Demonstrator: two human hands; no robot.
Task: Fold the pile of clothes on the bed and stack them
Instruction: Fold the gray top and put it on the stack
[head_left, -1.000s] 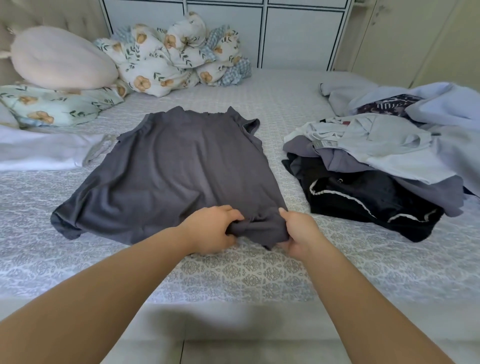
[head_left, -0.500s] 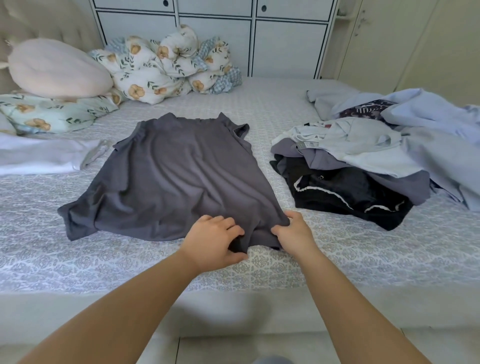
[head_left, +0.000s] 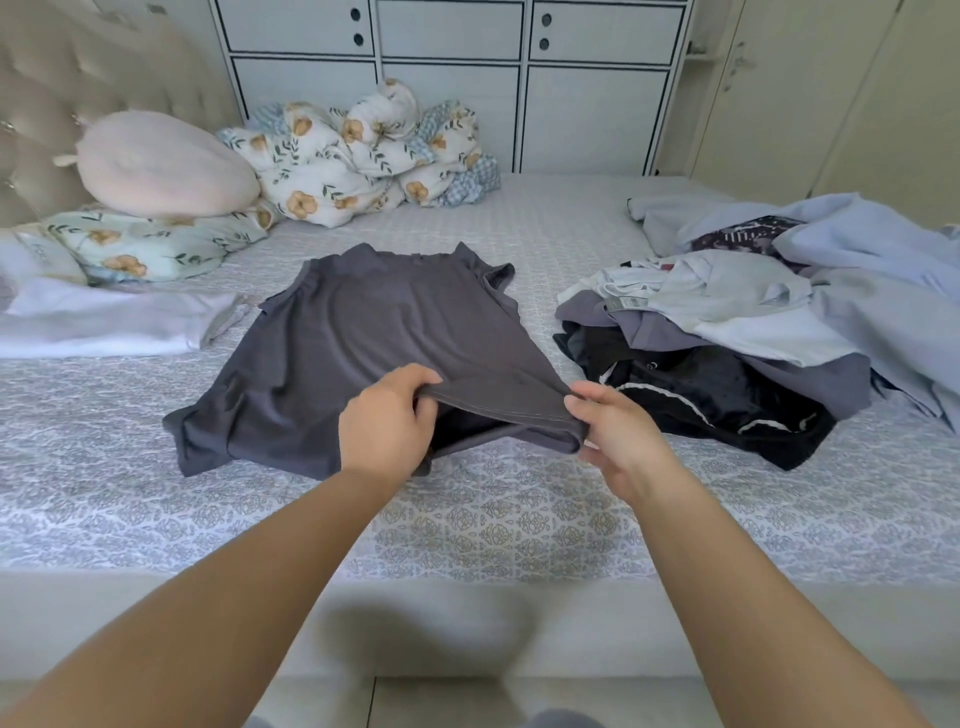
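Fingers of the left hand (head_left: 387, 421) curl over the near hem of the grey top (head_left: 363, 343), thumb above and fingers tucked beneath, pinching the upper layer. Fingers of the right hand (head_left: 618, 441) pinch the same hem at its right corner, thumb on top. Between the two hands the hem is raised off the bed (head_left: 519, 525) and gapes, showing the dark inside of the garment; the rest of the top lies spread flat, neckline away from the person, its left corner rumpled.

Likely faults: only the upper layer appears held, so a lift may separate the layers and the lower one could drag and bunch. Both grips sit on the right half of the hem, so the unheld left corner may trail and skew the fold.

The unfolded pile of clothes (head_left: 727, 343) lies just beside the right hand; a wide sweep could snag its black garment (head_left: 717, 395). White cloth (head_left: 104, 322) lies well left.
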